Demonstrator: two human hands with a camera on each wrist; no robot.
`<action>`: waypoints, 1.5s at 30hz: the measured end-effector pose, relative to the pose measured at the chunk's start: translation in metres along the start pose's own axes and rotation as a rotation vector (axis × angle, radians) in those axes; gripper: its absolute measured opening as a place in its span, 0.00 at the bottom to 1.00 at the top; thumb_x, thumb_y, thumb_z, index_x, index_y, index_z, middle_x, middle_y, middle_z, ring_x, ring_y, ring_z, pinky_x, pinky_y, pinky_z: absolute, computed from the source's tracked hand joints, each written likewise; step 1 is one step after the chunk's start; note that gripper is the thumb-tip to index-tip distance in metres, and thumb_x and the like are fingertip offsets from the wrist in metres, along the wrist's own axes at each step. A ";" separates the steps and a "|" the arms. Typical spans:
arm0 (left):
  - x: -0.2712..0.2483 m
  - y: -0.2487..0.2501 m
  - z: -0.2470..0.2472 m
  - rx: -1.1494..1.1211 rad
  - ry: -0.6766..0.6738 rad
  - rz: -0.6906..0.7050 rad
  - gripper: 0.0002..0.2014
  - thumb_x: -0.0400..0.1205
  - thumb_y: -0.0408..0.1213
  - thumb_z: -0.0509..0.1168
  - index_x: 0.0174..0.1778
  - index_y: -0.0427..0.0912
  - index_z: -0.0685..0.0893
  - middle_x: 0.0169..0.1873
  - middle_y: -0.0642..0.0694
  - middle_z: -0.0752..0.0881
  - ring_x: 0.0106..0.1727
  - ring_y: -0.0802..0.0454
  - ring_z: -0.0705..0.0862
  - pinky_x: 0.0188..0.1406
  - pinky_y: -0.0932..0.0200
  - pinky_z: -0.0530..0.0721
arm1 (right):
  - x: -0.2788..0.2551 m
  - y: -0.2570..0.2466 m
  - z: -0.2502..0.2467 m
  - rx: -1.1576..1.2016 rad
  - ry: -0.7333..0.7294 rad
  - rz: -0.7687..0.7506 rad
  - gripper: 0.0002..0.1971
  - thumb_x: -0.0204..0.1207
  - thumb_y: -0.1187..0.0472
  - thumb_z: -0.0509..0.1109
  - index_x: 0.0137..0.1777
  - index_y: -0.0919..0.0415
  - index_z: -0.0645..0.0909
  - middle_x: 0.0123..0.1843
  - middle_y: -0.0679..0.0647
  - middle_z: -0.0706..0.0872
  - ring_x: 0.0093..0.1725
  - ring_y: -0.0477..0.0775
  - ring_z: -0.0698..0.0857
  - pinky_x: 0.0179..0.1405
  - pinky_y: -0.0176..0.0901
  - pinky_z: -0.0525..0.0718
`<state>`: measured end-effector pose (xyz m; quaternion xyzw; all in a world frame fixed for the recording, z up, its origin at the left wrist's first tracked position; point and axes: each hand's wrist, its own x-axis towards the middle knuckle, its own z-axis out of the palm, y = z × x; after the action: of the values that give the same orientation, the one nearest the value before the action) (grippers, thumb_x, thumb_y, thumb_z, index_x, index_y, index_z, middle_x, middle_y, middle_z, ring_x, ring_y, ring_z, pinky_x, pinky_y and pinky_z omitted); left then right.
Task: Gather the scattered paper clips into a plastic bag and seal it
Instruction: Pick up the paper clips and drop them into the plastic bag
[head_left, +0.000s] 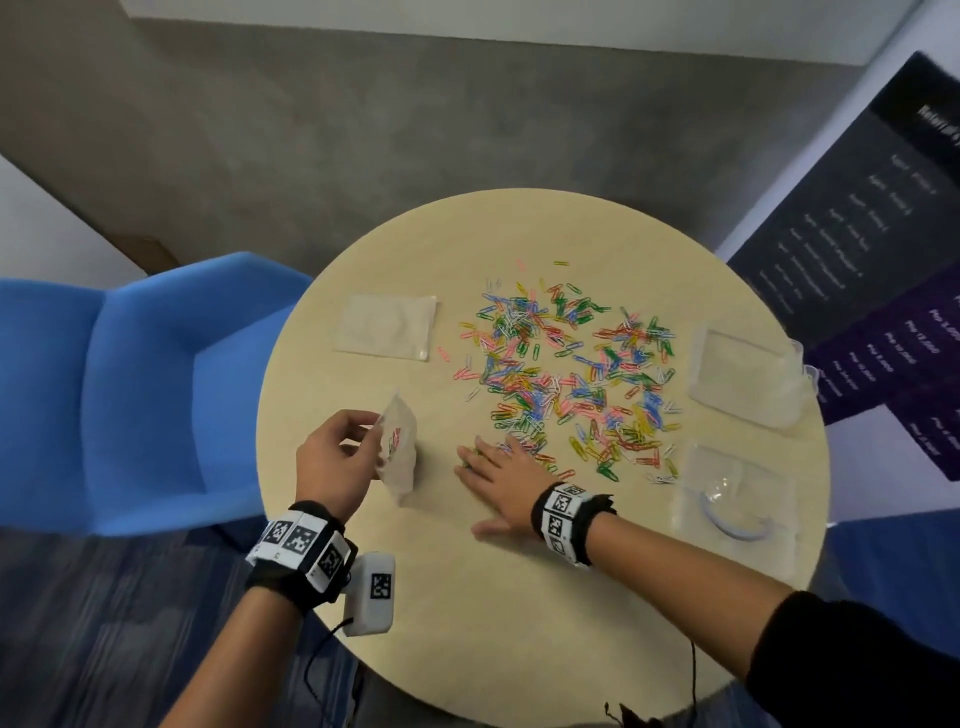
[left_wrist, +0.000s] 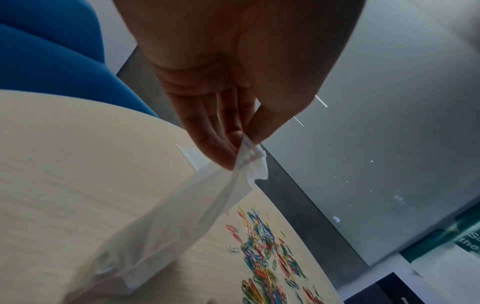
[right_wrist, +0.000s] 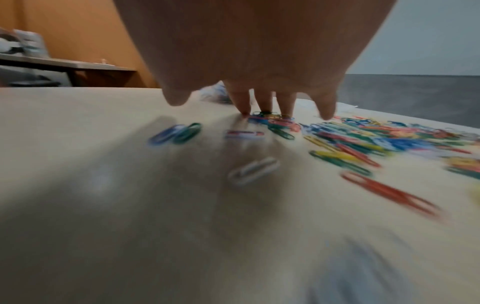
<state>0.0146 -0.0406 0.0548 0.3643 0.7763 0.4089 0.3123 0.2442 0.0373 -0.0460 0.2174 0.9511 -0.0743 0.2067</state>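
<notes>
Coloured paper clips (head_left: 566, 374) lie scattered over the middle of the round beige table (head_left: 519, 597). My left hand (head_left: 337, 457) pinches the top edge of a small clear plastic bag (head_left: 399, 452), which hangs down to the table with a few clips inside; the pinch shows in the left wrist view on the bag (left_wrist: 182, 222). My right hand (head_left: 493, 467) lies flat with spread straight fingers, fingertips (right_wrist: 244, 107) pressing on clips (right_wrist: 272, 121) at the pile's near left edge. A few loose clips (right_wrist: 253, 170) lie under the palm.
Three more clear bags lie flat: one at the back left (head_left: 387, 325), one at the right edge (head_left: 748, 376), one at the near right (head_left: 732, 499) with a ring-shaped item inside. A blue chair (head_left: 130, 395) stands left of the table. A dark banner (head_left: 872, 249) stands right.
</notes>
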 end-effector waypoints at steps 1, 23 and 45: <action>0.000 0.001 0.004 -0.007 -0.007 0.001 0.03 0.83 0.36 0.68 0.49 0.43 0.87 0.35 0.44 0.88 0.25 0.53 0.87 0.27 0.59 0.87 | -0.013 0.002 0.007 -0.014 -0.006 -0.001 0.49 0.73 0.25 0.50 0.85 0.55 0.44 0.87 0.57 0.43 0.85 0.65 0.44 0.78 0.76 0.47; -0.008 0.015 0.076 -0.020 -0.212 0.025 0.03 0.82 0.35 0.69 0.48 0.41 0.87 0.32 0.44 0.86 0.26 0.48 0.87 0.31 0.47 0.91 | -0.051 0.075 -0.020 0.976 0.357 0.876 0.11 0.77 0.58 0.73 0.42 0.65 0.91 0.38 0.57 0.91 0.34 0.50 0.83 0.38 0.36 0.82; -0.008 0.021 0.109 -0.055 -0.411 0.094 0.01 0.80 0.30 0.71 0.43 0.38 0.86 0.32 0.39 0.87 0.26 0.47 0.86 0.30 0.49 0.90 | -0.022 0.012 -0.075 1.517 0.383 0.735 0.05 0.71 0.74 0.68 0.43 0.73 0.85 0.36 0.63 0.85 0.38 0.57 0.84 0.43 0.46 0.87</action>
<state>0.1114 0.0058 0.0233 0.4671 0.6668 0.3614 0.4545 0.2408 0.0567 0.0303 0.5992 0.5323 -0.5796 -0.1472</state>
